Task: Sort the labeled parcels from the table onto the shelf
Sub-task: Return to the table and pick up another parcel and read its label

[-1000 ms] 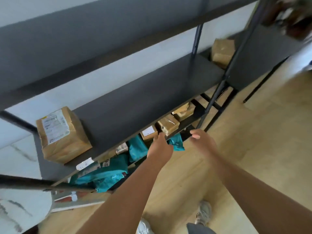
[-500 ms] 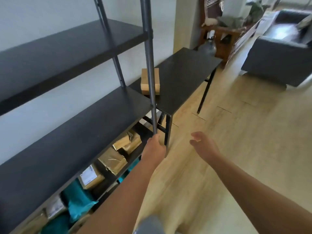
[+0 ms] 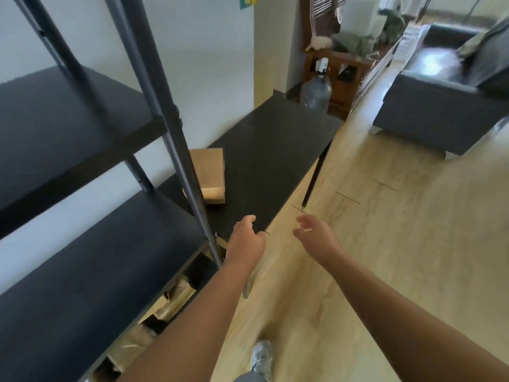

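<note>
On the table (image 3: 275,150) — one brown parcel (image 3: 210,175) | left hand (image 3: 246,241), right hand (image 3: 316,238) — each grip released, empty.

View: swung off the lower tier of the shelf (image 3: 82,285), where a second ago I was reaching in among teal and brown parcels, toward the desk (image 3: 275,150). Teal parcels gone from sight. Brown parcel (image 3: 210,175) on the desk: now nearer and larger, part-hidden by the shelf post. My left grip (image 3: 246,238): out of the shelf, now at the desk's near corner, empty. My right grip (image 3: 316,238): raised forward over the floor, fingers more spread.
</note>
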The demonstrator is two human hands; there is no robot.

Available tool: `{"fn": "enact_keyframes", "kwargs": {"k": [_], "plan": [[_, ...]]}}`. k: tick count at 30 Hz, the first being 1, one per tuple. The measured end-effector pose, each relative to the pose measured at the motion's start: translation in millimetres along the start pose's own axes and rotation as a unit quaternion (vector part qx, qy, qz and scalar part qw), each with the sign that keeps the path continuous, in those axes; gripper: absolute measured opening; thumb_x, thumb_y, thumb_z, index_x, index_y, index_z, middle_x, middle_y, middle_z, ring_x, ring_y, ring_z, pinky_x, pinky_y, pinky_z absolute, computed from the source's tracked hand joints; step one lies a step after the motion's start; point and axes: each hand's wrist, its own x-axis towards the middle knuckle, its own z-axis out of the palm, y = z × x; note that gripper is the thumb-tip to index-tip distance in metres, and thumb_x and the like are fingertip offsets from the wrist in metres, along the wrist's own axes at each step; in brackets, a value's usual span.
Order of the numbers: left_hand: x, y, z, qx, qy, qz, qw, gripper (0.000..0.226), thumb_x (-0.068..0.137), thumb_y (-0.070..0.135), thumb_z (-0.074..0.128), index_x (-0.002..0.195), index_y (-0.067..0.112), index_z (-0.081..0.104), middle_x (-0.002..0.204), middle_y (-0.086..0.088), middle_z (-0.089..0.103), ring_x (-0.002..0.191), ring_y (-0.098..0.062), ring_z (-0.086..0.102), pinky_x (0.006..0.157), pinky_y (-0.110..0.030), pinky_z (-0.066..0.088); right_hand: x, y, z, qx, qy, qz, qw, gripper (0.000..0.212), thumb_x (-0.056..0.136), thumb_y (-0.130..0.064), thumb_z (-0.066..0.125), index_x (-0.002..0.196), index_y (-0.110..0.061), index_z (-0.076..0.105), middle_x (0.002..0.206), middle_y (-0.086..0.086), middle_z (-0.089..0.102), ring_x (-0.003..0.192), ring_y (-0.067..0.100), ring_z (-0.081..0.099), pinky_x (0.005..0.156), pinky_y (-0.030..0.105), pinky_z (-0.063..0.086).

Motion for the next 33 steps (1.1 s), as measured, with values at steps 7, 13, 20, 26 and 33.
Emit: {"fn": "enact_keyframes", "kwargs": {"k": [7,13,20,26,33], "plan": [[83,43,1,-0.007,0.030,-0.001,1.000,0.051,0.100,0.014,0.056,0.150,0.019,0.044,0.148,-0.004,0.050,0.118,-0.015,0.058,0.079,-0.020,0.044,86,-27,-23,0.001,-0.006,0.001,1.000,0.046,0.101,-0.023,0.058,0.146,-0.021,0.050,0.144,0.003,0.056,0.128,0.020,0.057,0.096,0.034,0.049],[153,58,-8,-0.018,0.105,-0.056,0.993,0.051,0.101,0.014,0.057,0.149,0.021,0.044,0.147,-0.004,0.052,0.127,-0.018,0.057,0.081,-0.023,0.046,180,-56,-25,-0.027,-0.078,-0.034,0.996,0.047,0.101,-0.024,0.058,0.147,-0.020,0.049,0.146,0.004,0.056,0.100,0.013,0.057,0.082,0.026,0.045],[210,70,-23,-0.061,0.208,-0.174,0.961,0.048,0.103,0.016,0.050,0.149,0.023,0.041,0.148,-0.004,0.048,0.107,-0.018,0.059,0.073,-0.029,0.051,269,-98,-23,-0.092,-0.181,-0.100,0.974,0.046,0.101,-0.025,0.057,0.146,-0.020,0.050,0.139,0.004,0.059,0.088,0.012,0.063,0.075,0.025,0.049],[225,49,-44,-0.006,0.293,-0.245,0.924,0.044,0.099,0.018,0.050,0.143,0.020,0.052,0.138,-0.009,0.056,0.121,-0.029,0.057,0.095,-0.046,0.053,309,-127,5,-0.154,-0.250,-0.151,0.944,0.048,0.101,-0.025,0.058,0.148,-0.021,0.047,0.141,0.006,0.059,0.083,0.006,0.057,0.062,0.020,0.042],[237,6,-73,0.039,0.279,-0.318,0.905,0.060,0.101,0.019,0.051,0.158,0.016,0.032,0.165,-0.004,0.030,0.152,-0.024,0.024,0.121,-0.045,0.028,302,-150,54,-0.184,-0.344,-0.178,0.904,0.054,0.101,-0.029,0.057,0.152,-0.022,0.040,0.149,0.005,0.053,0.122,0.020,0.061,0.083,0.028,0.047]]}}
